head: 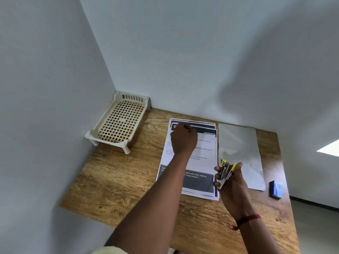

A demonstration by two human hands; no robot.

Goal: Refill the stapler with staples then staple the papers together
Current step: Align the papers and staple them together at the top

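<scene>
A stack of printed papers (200, 163) with dark header and footer bands lies on the wooden table (128, 180) near the back wall. My left hand (183, 139) hovers over the top left part of the stack with its fingers curled; whether it pinches the sheets is hidden. My right hand (232, 182) grips a small yellow and metal stapler (226, 172) just right of the stack's lower edge, held upright above the table.
A cream plastic lattice tray (120, 121) on short legs stands in the back left corner. A blank white sheet (240, 154) lies right of the stack. A small blue staple box (276, 189) sits near the table's right edge.
</scene>
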